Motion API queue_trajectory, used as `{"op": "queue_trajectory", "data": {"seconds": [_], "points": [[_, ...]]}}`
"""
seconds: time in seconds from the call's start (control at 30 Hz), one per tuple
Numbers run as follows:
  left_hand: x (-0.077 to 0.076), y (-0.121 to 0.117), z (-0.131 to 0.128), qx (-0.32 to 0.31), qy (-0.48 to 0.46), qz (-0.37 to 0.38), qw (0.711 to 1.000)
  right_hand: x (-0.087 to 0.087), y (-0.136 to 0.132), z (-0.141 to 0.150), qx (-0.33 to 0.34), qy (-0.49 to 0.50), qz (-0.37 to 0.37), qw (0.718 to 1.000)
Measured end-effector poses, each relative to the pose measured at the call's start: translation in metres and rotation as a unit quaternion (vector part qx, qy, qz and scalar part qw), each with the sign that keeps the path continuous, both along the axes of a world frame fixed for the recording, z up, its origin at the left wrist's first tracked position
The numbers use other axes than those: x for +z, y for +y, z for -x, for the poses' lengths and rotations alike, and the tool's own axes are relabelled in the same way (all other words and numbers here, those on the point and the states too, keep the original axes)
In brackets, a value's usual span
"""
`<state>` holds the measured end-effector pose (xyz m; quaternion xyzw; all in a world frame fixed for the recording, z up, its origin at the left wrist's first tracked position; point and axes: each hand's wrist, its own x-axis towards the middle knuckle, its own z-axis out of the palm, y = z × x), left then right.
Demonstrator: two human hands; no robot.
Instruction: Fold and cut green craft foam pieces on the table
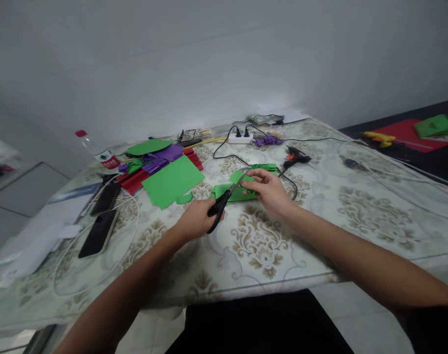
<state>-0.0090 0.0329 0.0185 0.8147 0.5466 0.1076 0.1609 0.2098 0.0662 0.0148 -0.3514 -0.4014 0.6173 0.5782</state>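
My left hand (197, 219) is closed round the black handles of a pair of scissors (221, 205), whose blades point up and to the right. Against the blades lies a piece of green paper (237, 177), pinched between the fingers and thumb of my right hand (267, 191). Under and beside my hands are more green cut pieces (265, 168) on the patterned tablecloth (262, 241). Left of the scissors, large green sheets (174, 182) lie flat, with a small curled green strip (184, 198) at their edge. My right fingertips partly hide the paper they hold.
A black glue gun (296, 156) lies right of my hands, its cord running behind them. Farther back is a white power strip (240, 138). Purple and red paper (134, 182), a bottle (100, 153) and a phone (98, 233) are on the left. A yellow glue gun (380, 138) is far right.
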Motion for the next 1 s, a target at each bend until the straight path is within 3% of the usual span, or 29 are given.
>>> {"op": "queue_trajectory", "data": {"seconds": [1.0], "points": [[0.0005, -0.0011, -0.0014, 0.004, 0.000, 0.010, 1.000, 0.0002, 0.0006, -0.0004, 0.004, 0.000, 0.011, 1.000]]}}
